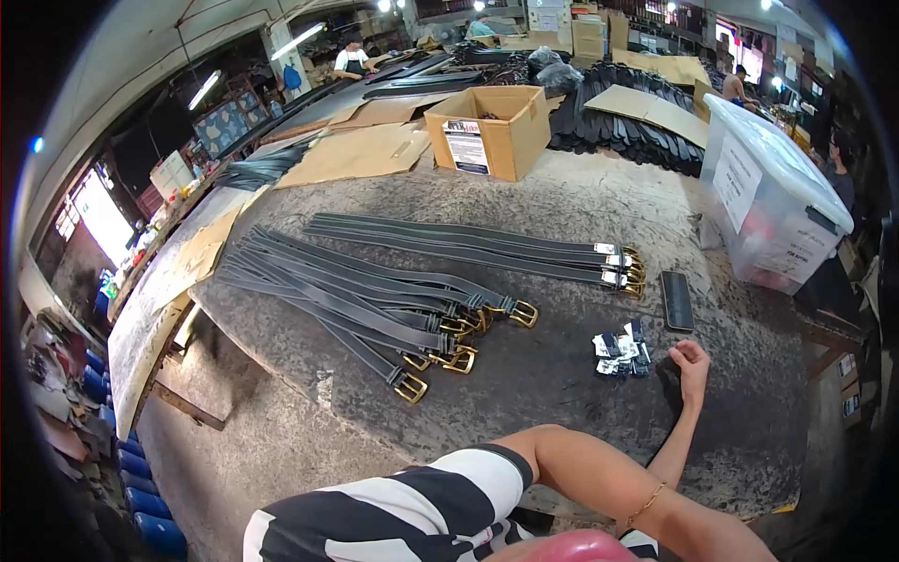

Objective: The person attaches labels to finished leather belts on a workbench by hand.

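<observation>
My right hand (691,365) rests on the dark worktable, its fingers curled in and nothing visible in them. Just left of it lies a small pile of black-and-white tags (622,352). A black phone (676,301) lies beyond my fingers. My left arm crosses the bottom of the view, a chain bracelet on its wrist; the left hand itself is out of frame. Several dark belts with brass buckles (375,295) lie fanned out and overlapping at the left. Behind them, a straighter row of belts (459,248) has white tags near the buckles.
An open cardboard box (515,140) stands on the table's far side. A lidded clear plastic bin (773,201) is at the right. Cardboard sheets (361,152) and stacks of dark strips (618,108) lie farther back. A co-worker (353,60) stands at the far left.
</observation>
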`<act>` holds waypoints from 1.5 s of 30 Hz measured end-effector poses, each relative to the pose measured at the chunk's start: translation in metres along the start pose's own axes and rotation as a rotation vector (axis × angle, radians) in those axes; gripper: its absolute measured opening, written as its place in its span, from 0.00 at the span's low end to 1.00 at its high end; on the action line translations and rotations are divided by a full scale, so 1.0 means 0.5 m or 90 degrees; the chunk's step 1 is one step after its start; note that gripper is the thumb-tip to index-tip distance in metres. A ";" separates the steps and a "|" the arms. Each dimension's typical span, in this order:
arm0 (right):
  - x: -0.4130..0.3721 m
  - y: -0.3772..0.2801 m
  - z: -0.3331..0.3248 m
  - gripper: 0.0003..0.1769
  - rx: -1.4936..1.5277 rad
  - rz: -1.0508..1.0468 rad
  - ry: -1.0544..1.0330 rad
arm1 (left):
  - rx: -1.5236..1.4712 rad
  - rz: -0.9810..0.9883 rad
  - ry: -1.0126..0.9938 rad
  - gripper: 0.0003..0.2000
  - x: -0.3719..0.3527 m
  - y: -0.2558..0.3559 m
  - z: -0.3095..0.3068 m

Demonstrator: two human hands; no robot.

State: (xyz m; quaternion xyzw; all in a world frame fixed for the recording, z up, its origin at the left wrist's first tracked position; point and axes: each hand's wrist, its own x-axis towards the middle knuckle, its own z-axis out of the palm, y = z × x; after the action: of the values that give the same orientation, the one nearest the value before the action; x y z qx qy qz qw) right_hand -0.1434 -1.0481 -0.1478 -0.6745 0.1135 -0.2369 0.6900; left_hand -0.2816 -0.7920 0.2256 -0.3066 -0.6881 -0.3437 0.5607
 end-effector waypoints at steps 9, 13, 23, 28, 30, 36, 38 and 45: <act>0.006 0.012 -0.010 0.09 0.018 -0.005 -0.016 | -0.026 -0.063 -0.005 0.11 -0.019 -0.029 0.007; 0.007 0.011 -0.005 0.09 0.035 0.003 -0.013 | -0.024 -0.082 -0.008 0.10 0.007 0.028 0.023; 0.000 -0.005 0.001 0.16 0.030 0.012 0.020 | -0.012 -0.144 0.068 0.07 -0.064 0.012 0.020; 0.028 0.047 -0.043 0.13 -0.048 -0.015 -0.011 | 0.170 -0.668 0.147 0.08 -0.314 0.095 0.075; 0.043 0.072 -0.057 0.13 -0.027 -0.007 -0.011 | 0.148 -0.849 0.356 0.11 -0.375 0.210 0.126; 0.067 0.114 -0.088 0.19 -0.013 0.000 -0.038 | 0.873 -1.031 0.826 0.11 -0.488 0.541 0.305; 0.068 0.110 -0.084 0.18 -0.021 -0.007 -0.020 | 1.216 -1.207 0.772 0.16 -0.534 0.632 0.340; 0.058 0.096 -0.067 0.16 -0.078 -0.025 -0.019 | 1.645 -1.210 0.444 0.46 -0.679 0.668 0.378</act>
State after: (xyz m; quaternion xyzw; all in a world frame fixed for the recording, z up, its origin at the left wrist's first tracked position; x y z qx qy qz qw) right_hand -0.1262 -1.0925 -0.1926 -0.7211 0.1044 -0.2326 0.6442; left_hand -0.0558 -0.4574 -0.0903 -0.9321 0.2795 -0.1757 -0.1487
